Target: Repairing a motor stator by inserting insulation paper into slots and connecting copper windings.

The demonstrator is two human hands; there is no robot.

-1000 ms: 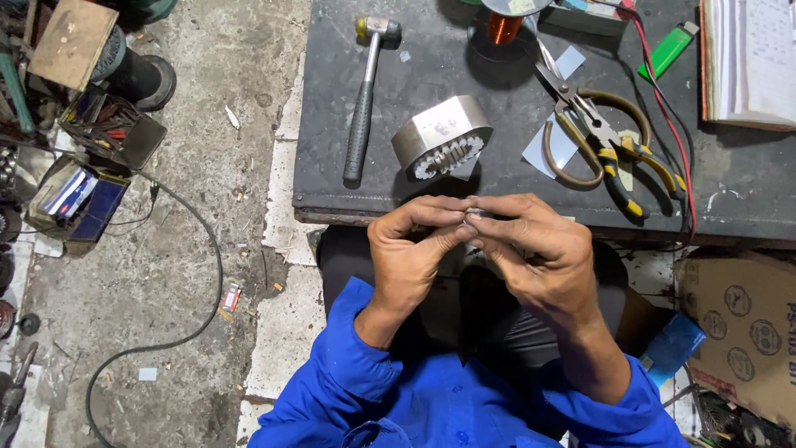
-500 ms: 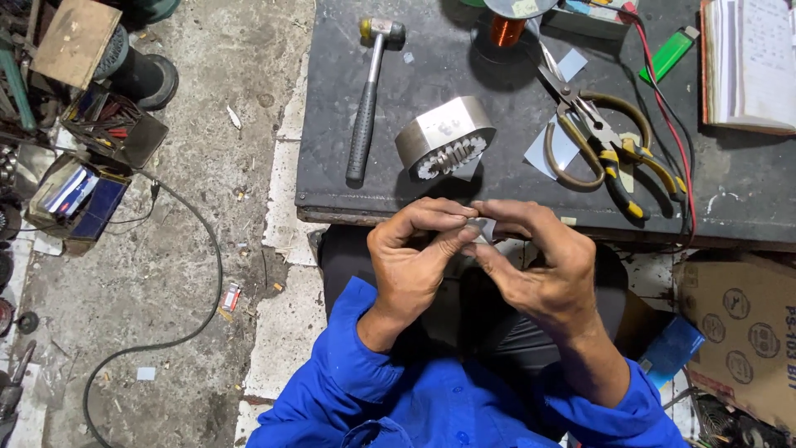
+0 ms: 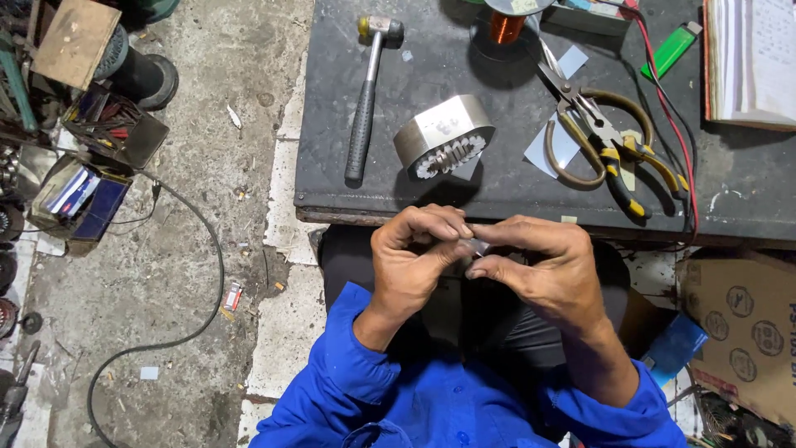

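Observation:
My left hand [image 3: 414,261] and my right hand [image 3: 543,270] meet in front of my lap, just below the near edge of the dark workbench [image 3: 497,191]. Between their fingertips they pinch a small pale strip [image 3: 478,246], mostly hidden by the fingers. On the bench just beyond the hands stands a round metal motor stator [image 3: 444,137] with slotted teeth facing me. Blue sleeves cover both forearms.
On the bench lie a hammer [image 3: 365,108], scissors [image 3: 576,116], yellow-handled pliers [image 3: 630,162], a copper wire spool [image 3: 502,25], a green lighter [image 3: 673,50], pale paper slips [image 3: 551,145], a book [image 3: 750,62]. Boxes of parts [image 3: 91,174] and a black cable [image 3: 195,274] lie on the floor left; a cardboard box [image 3: 742,332] sits right.
Both hands have shifted slightly while working the small strip between the fingertips; the fingers have re-gripped it. Nothing on the bench has moved.

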